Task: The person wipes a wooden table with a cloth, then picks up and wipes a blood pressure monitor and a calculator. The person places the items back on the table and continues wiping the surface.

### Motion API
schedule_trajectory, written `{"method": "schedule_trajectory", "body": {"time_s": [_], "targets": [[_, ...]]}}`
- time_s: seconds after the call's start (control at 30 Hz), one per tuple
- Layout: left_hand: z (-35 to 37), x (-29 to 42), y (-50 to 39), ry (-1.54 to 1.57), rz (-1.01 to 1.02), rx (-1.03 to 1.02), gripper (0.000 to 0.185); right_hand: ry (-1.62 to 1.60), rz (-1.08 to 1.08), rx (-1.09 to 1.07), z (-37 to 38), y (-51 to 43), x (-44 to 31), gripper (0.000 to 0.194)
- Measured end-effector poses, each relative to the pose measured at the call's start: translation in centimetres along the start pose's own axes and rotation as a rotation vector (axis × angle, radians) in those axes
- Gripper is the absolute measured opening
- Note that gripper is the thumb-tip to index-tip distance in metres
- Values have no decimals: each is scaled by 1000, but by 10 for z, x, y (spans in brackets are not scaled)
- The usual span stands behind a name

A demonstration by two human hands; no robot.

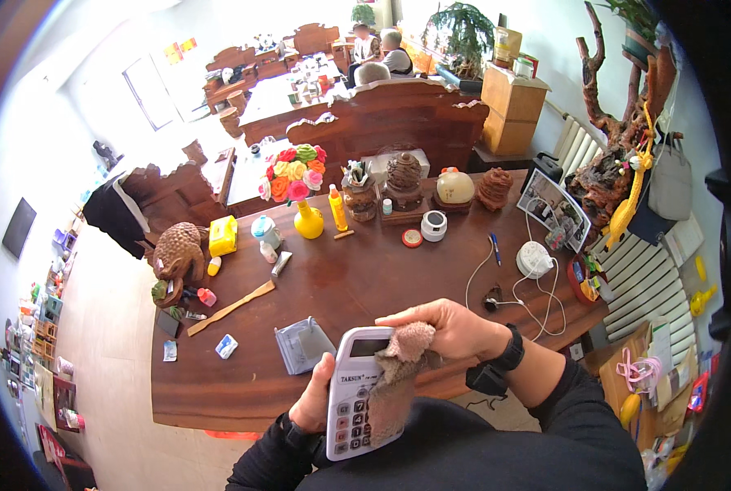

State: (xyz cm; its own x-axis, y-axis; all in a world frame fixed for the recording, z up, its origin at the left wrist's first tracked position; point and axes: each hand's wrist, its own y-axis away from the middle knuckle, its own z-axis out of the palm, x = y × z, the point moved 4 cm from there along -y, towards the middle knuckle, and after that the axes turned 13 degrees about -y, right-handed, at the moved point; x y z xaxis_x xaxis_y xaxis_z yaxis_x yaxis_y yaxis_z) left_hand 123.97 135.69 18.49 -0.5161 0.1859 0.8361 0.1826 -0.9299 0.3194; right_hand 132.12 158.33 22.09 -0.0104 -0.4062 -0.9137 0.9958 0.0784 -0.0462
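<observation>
My left hand [314,396] grips the left edge of a white desktop calculator [350,362], its thumb along the side. The calculator is tilted up in front of my body, over the near edge of the wooden desk [341,276]. In my right hand [451,328] is a bunched brown cloth [393,393], pressed against the calculator's face. It drapes over the right-hand keys and part of the display, hiding them. Just beyond the calculator, a grey-blue pouch [304,345] lies on the desk.
A wooden scratcher [230,308], a yellow wipes pack [223,236] and a carved wooden animal [181,248] stand left. Crocheted flowers fill a yellow vase [308,220] at the back. White cables [543,307] and a round white device [533,259] lie right. Several people [396,55] sit beyond.
</observation>
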Motion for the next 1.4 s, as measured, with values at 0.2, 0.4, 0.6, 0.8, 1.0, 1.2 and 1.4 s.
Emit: {"method": "schedule_trajectory", "body": {"time_s": [0.2, 0.4, 0.6, 0.8, 1.0, 1.2, 1.4], "targets": [[-5, -2, -10, 108, 24, -18, 124, -356, -53, -99, -14, 12, 27, 47], [-10, -4, -16, 445, 120, -37, 115, -520, -37, -58, -10, 28, 46, 59], [-13, 12, -20, 715, 313, -224, 116, 61, -209, 190, -6, 39, 47, 50], [-13, 19, -17, 634, 308, -158, 115, 60, -308, 382, -19, 57, 22, 22], [-12, 16, -24, 654, 293, -163, 117, 94, -380, 331, -12, 51, 6, 22], [-16, 9, -24, 622, 268, -157, 122, 527, -577, 244, 4, 40, -11, 27], [-13, 3, -20, 187, 167, 27, 122, 429, -368, 483, 17, 15, -8, 32]]}}
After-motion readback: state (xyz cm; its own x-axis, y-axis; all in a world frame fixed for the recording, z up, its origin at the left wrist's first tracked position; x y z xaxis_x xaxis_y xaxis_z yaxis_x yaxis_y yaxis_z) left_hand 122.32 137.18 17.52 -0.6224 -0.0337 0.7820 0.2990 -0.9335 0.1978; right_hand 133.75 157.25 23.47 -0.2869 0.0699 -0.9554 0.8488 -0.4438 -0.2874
